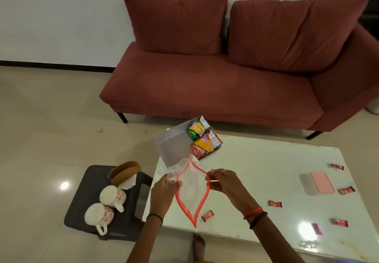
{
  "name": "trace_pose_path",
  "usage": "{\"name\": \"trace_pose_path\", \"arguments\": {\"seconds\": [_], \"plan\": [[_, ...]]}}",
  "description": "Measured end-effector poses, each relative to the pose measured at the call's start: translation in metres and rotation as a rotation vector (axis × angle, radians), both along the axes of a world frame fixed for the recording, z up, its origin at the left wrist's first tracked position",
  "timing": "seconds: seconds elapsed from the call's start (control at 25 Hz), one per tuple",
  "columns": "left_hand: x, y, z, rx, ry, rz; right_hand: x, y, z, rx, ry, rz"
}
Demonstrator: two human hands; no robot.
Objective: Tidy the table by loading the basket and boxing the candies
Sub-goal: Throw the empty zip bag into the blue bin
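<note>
pale glossy tabletop (256,170) before a red sofa (205,82). at its far left corner, grey basket (170,139), snack packets (202,139) packed into the right half. over the near left edge, clear zip bag (191,185) with red-orange seal, pulled wide open: one lip pinched by left hand (164,191), the other by right hand (223,182). scattered across the right half, red-wrapped candies (275,203), around a pink-lidded box (320,182), lid on. left of the tabletop, dark stool (82,211) with two floral mugs (112,196) on their sides.

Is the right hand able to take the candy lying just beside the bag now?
Probably not yet: the right hand pinches the zip bag. The candy lies near it, with nothing between.
</note>
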State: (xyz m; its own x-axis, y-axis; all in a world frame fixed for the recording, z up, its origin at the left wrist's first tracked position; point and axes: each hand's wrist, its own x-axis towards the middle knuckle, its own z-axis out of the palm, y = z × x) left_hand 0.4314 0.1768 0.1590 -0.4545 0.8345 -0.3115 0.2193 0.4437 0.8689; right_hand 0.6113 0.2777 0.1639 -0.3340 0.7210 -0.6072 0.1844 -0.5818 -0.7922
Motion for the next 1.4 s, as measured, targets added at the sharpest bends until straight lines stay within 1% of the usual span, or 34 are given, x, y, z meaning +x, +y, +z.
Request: {"name": "trace_pose_path", "arguments": {"seconds": [0.08, 0.16, 0.24, 0.32, 0.4, 0.52, 0.6, 0.68, 0.76, 0.92, 1.04, 1.16, 1.28, 1.4], "plan": [[0.019, -0.013, 0.003, 0.016, 0.151, 0.011, 0.012, -0.02, 0.003, -0.079, 0.1, 0.048], [0.044, -0.028, 0.003, 0.047, 0.274, -0.008, 0.018, -0.039, 0.002, -0.12, 0.146, 0.056], [0.076, -0.045, 0.0, 0.118, 0.475, -0.116, 0.025, -0.059, 0.002, -0.142, 0.199, 0.045], [0.11, -0.064, -0.003, 0.122, 0.654, -0.254, 0.038, -0.079, 0.002, -0.127, 0.257, 0.008], [0.137, -0.079, -0.01, 0.092, 0.784, -0.351, 0.056, -0.095, -0.003, -0.086, 0.236, -0.057], [0.173, -0.096, -0.012, 0.089, 0.876, -0.484, 0.093, -0.11, -0.012, -0.062, 0.173, -0.193], [0.198, -0.102, -0.012, 0.124, 0.94, -0.605, 0.126, -0.118, -0.015, -0.064, 0.151, -0.33], [0.221, -0.106, -0.016, 0.136, 0.971, -0.692, 0.161, -0.123, -0.021, -0.067, 0.161, -0.436], [0.244, -0.107, -0.02, 0.125, 0.958, -0.745, 0.202, -0.124, -0.026, -0.067, 0.156, -0.546], [0.297, -0.088, -0.041, 0.046, 0.909, -0.862, 0.295, -0.125, -0.043, -0.05, 0.067, -0.77], [0.352, -0.056, -0.064, -0.007, 0.826, -0.997, 0.373, -0.126, -0.06, -0.042, -0.011, -0.934], [0.429, -0.018, -0.09, 0.013, 0.798, -1.082, 0.467, -0.126, -0.089, -0.038, -0.189, -1.066], [0.502, 0.009, -0.113, 0.008, 0.801, -1.191, 0.552, -0.131, -0.122, -0.109, -0.402, -1.176], [0.581, 0.035, -0.14, -0.022, 0.792, -1.291, 0.635, -0.135, -0.158, -0.188, -0.5, -1.294]]}}
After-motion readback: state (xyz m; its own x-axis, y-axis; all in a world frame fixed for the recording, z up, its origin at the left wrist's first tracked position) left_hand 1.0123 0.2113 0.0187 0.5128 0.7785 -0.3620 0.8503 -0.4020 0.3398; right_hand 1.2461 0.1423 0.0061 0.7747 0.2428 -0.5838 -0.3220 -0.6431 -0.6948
